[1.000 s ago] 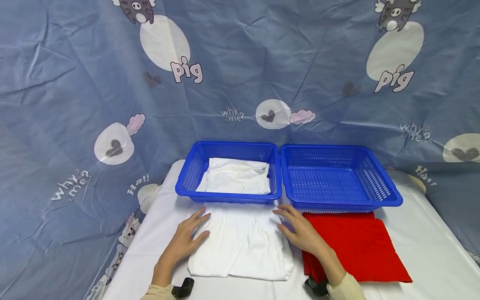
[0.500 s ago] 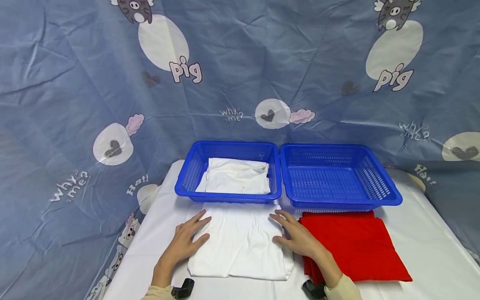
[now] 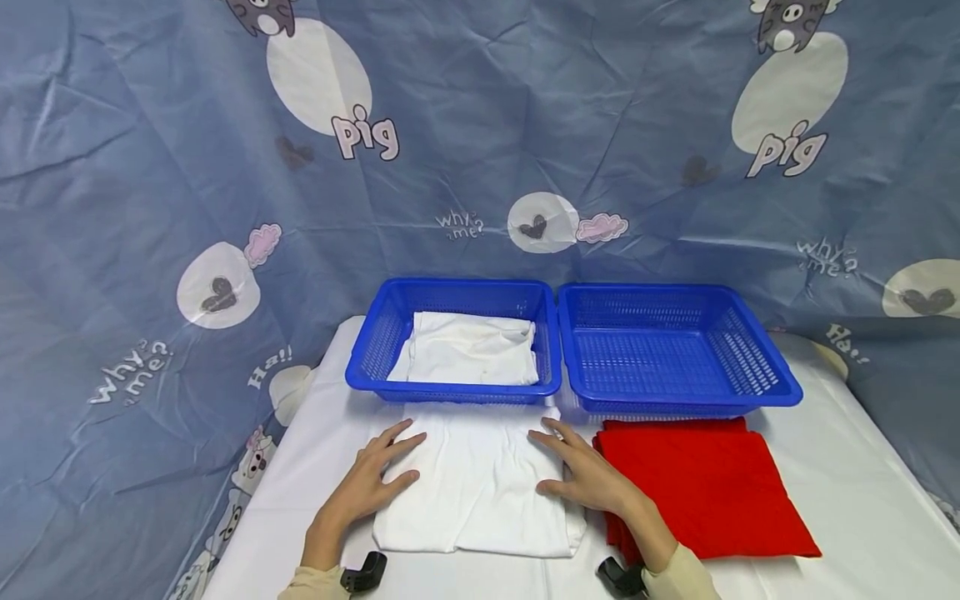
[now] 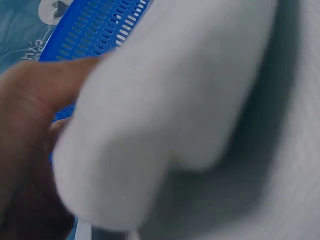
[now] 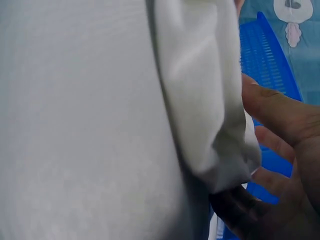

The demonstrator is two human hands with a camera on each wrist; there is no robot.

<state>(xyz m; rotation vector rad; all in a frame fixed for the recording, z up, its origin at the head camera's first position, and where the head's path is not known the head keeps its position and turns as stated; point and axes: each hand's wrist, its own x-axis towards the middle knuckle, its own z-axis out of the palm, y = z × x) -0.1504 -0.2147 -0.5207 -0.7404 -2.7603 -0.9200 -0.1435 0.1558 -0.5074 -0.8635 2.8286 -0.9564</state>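
A folded white cloth (image 3: pixel 480 496) lies flat in front of the left blue basket. In the head view my left hand (image 3: pixel 365 482) is at its left side, thumb and fingers spread, fingertips at the fabric. My right hand (image 3: pixel 591 477) reaches over the right side from the other direction, its fingers bent a little and apart. In the left wrist view a rounded white fold (image 4: pixel 145 120) fills the middle and covers part of the fingers. The right wrist view has a loose fold of the cloth (image 5: pixel 200 95) beside the thumb (image 5: pixel 280 107), fingers partly behind it.
Two blue baskets stand side by side at the back. The left basket (image 3: pixel 457 390) holds folded white cloth (image 3: pixel 472 350); the right basket (image 3: pixel 675 408) shows its bare bottom. Folded red cloth (image 3: pixel 712 492) lies beside my right forearm. A patterned blue curtain (image 3: pixel 420 100) hangs behind.
My right hand has moved a little leftward, further over the white cloth. My left hand and the cloth stay nearly where they were; the head view has shifted slightly.
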